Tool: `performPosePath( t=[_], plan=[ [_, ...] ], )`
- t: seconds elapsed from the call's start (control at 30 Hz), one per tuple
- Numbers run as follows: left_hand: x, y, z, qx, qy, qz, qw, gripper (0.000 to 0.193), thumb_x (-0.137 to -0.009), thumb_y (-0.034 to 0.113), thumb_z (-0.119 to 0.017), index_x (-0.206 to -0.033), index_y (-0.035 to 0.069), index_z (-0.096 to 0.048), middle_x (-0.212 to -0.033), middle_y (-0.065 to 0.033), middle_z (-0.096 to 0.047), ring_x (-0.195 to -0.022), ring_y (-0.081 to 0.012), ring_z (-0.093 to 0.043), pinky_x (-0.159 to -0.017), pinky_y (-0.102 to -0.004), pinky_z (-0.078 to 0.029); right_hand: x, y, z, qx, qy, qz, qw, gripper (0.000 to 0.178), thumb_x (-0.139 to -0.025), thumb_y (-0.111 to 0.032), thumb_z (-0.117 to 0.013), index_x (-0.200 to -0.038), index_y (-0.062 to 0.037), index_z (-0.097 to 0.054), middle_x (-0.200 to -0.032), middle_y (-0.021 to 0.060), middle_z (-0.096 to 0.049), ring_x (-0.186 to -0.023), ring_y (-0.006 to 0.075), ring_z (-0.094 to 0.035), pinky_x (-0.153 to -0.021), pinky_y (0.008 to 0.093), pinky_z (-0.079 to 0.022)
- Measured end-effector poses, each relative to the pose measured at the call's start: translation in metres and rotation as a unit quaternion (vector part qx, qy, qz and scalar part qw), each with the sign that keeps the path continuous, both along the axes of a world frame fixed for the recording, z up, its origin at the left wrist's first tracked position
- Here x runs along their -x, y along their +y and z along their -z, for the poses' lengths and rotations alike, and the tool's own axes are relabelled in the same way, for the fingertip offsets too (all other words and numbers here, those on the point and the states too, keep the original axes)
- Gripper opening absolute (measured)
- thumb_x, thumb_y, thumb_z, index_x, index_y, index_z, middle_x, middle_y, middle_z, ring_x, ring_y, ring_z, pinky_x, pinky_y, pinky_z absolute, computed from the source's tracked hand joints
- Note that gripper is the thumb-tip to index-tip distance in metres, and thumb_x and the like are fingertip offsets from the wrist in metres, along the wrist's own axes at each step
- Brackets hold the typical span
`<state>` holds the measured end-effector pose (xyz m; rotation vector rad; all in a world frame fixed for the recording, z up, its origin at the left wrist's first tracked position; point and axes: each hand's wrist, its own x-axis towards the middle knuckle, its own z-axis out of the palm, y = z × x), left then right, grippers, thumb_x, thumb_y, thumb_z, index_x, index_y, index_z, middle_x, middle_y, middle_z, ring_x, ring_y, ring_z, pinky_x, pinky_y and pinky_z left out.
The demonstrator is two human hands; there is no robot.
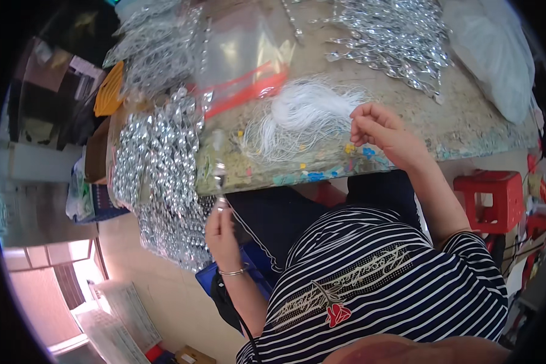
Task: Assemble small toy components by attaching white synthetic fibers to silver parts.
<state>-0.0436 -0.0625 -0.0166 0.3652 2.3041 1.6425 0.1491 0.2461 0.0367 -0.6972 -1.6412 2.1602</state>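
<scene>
My left hand (222, 235) is closed in a pinch below the table's front edge, holding the lower end of a short strand of shiny clear beads (219, 175). The strand runs up from the fingers, its upper part blurred. At the right end of a loose bundle of white thread (306, 109), my right hand (383, 132) has its fingers curled and pinched on the thread; how many threads they hold is too fine to see. Many glittering bead strands (161, 158) hang over the table edge beside my left hand.
A clear plastic bag with a red band (246, 91) lies behind the thread. More bead strands (388, 36) are spread at the far right, near a white plastic bag (491, 54). Bagged strands (158, 54) pile up at the far left. A red stool (491, 200) stands right of me.
</scene>
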Motion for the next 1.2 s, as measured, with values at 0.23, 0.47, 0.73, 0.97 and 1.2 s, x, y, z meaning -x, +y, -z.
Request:
performPosePath(
  t=[0.23, 0.47, 0.73, 0.97, 1.2],
  plan=[
    [0.102, -0.004, 0.000, 0.198, 0.354, -0.019, 0.914, 0.028, -0.089, 0.012, -0.051, -0.110, -0.005, -0.057, -0.084, -0.0122, -0.058, -0.078, -0.0207, -0.052, -0.072, -0.0331, -0.041, -0.020, 0.029, 0.007, -0.069, -0.050, 0.051, 0.995, 0.018, -0.092, -0.020, -0.050, -0.102, -0.0047, -0.052, -0.088, 0.0019, -0.056, -0.081, 0.0098, -0.055, -0.074, 0.0250, -0.045],
    [0.147, 0.027, -0.006, 0.290, 0.468, -0.024, 0.835, 0.026, -0.086, 0.005, -0.051, -0.110, -0.001, -0.060, -0.092, -0.0183, -0.059, -0.084, -0.0319, -0.054, -0.077, -0.0396, -0.041, -0.038, 0.087, 0.009, -0.197, -0.146, 0.177, 0.953, 0.028, -0.091, -0.019, -0.050, -0.114, -0.0025, -0.052, -0.099, 0.0035, -0.057, -0.086, 0.0104, -0.055, -0.074, 0.0242, -0.045],
    [0.160, 0.043, 0.015, 0.322, 0.512, -0.001, 0.796, 0.033, -0.077, 0.001, -0.058, -0.110, 0.003, -0.060, -0.090, -0.0177, -0.055, -0.081, -0.0334, -0.052, -0.072, -0.0429, -0.041, -0.009, 0.132, 0.021, -0.316, -0.277, 0.181, 0.889, 0.041, -0.089, -0.027, -0.054, -0.121, -0.0019, -0.048, -0.101, 0.0071, -0.055, -0.087, 0.0134, -0.055, -0.071, 0.0264, -0.045],
    [0.117, 0.056, 0.001, 0.305, 0.516, -0.019, 0.800, 0.043, -0.075, 0.012, -0.063, -0.116, 0.000, -0.056, -0.105, -0.0239, -0.056, -0.095, -0.0378, -0.053, -0.083, -0.0453, -0.040, -0.002, 0.161, 0.060, -0.413, -0.269, 0.197, 0.848, 0.034, -0.090, -0.026, -0.050, -0.111, 0.0011, -0.050, -0.075, 0.0043, -0.051, -0.065, 0.0138, -0.049, -0.060, 0.0274, -0.042],
    [0.073, 0.061, -0.011, 0.252, 0.542, -0.024, 0.802, 0.036, -0.078, 0.012, -0.062, -0.112, -0.001, -0.058, -0.112, -0.0213, -0.054, -0.101, -0.0354, -0.051, -0.088, -0.0431, -0.038, -0.012, 0.095, -0.012, -0.111, -0.122, 0.145, 0.976, 0.024, -0.092, -0.022, -0.046, -0.107, -0.0034, -0.052, -0.063, -0.0026, -0.039, -0.052, 0.0067, -0.037, -0.047, 0.0227, -0.030]
  ],
)
